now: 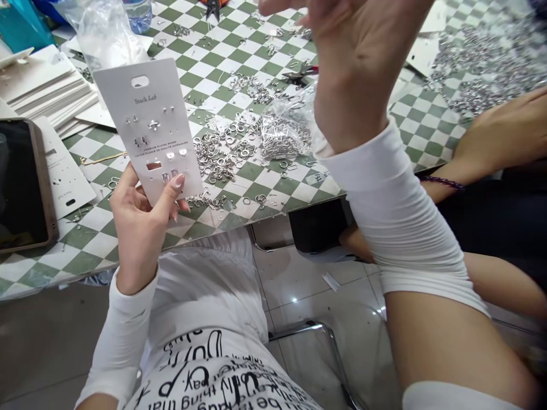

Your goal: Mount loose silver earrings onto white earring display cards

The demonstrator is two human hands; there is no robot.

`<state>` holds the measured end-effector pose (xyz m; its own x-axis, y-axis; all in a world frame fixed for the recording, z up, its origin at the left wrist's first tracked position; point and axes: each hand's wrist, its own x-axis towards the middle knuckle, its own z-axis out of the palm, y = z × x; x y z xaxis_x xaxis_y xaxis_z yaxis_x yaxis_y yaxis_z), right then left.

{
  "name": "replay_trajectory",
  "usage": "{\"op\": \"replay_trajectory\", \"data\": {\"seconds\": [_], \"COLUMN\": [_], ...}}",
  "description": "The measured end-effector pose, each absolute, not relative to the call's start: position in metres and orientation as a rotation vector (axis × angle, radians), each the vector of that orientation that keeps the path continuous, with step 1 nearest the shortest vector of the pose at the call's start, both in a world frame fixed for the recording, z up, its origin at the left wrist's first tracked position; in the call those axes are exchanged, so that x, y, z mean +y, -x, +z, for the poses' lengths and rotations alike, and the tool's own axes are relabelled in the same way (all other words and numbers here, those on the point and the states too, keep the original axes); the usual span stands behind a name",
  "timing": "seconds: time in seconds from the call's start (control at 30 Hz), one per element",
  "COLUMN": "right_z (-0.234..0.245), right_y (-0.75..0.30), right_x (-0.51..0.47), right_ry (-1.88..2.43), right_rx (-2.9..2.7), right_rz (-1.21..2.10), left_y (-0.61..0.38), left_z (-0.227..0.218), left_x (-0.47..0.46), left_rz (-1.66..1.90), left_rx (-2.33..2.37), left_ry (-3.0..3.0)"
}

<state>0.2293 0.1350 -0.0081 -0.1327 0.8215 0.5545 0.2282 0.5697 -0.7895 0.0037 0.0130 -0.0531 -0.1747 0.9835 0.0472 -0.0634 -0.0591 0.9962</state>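
Observation:
My left hand (139, 219) grips the bottom edge of a white earring display card (147, 128), thumb pressed on its front. The card stands upright over the table edge and carries several small silver earrings. My right hand (359, 62) is raised high in front of the camera, wrist in a white sleeve, fingers partly cut off at the top edge. Whether it holds anything I cannot make out. Below it lies a heap of silver earring hoops (226, 151) and a clear plastic bag of earring parts (286, 131) on the green-and-white checked table (427, 131).
A stack of blank white cards (47, 85) and a dark tablet (21, 182) lie at the left. Another person's arm with a bracelet (491, 148) rests on the right table edge near more silver pieces (482, 68). Pliers (299, 73) lie mid-table; a chair frame (325, 336) stands below.

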Motion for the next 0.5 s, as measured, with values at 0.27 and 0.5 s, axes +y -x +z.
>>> {"op": "replay_trajectory", "data": {"seconds": [0.27, 0.5], "right_z": [-0.005, -0.02], "right_y": [-0.23, -0.23], "right_x": [0.194, 0.245], "right_ry": [1.352, 1.264], "right_rx": [-2.284, -2.54], "right_rz": [0.322, 0.347], "left_y": [-0.004, -0.003], "left_z": [-0.054, -0.054], "left_x": [0.013, 0.012], "left_rz": [1.425, 1.437], "left_rx": [1.285, 1.273], "left_ry": [-1.103, -1.048]}}
